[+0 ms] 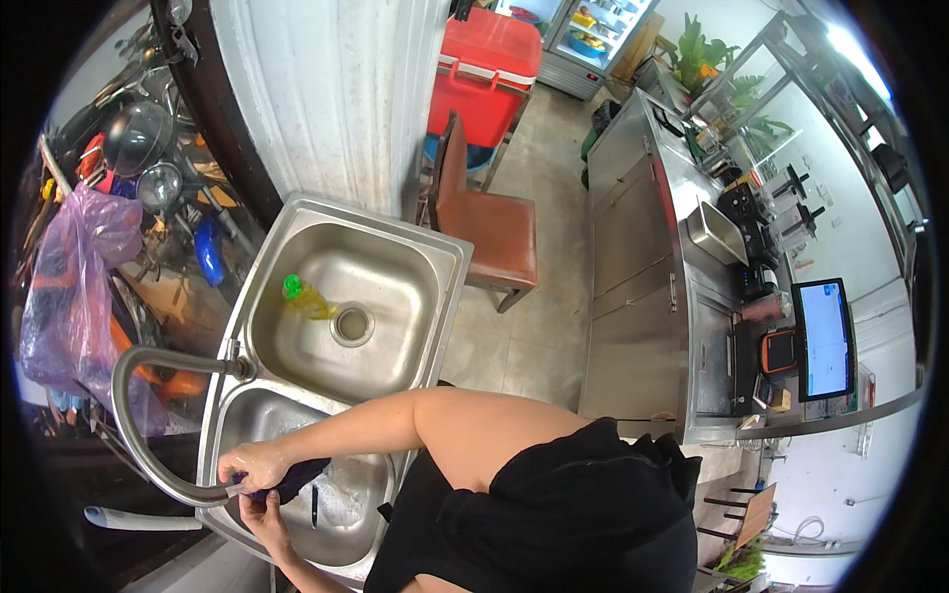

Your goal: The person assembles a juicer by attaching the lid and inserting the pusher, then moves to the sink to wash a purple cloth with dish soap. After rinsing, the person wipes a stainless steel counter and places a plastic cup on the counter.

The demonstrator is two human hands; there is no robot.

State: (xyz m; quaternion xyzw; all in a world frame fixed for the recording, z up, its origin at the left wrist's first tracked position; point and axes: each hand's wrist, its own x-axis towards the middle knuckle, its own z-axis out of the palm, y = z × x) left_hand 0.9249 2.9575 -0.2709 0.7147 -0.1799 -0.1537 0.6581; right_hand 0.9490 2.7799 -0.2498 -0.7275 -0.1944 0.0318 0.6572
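In the near basin of the steel double sink (455,259), a dark purple cloth (297,481) is bunched between my hands. My right hand (255,465) is closed on it from above, its forearm stretched across the basin. Just below, my left hand (263,516) pinches the cloth's near side with bent fingers, partly hidden. The curved metal faucet (127,395) ends right at my right hand, and its spout tip meets the fingers. A thin black object (314,506) lies below the cloth, against suds or water on the basin floor.
A green-capped bottle of yellow liquid (308,299) lies in the far basin beside the drain (352,326). A brown chair (494,232) and red cooler (486,79) stand beyond. Clutter and a purple plastic bag (74,287) fill the left. A steel counter (633,267) runs along the right.
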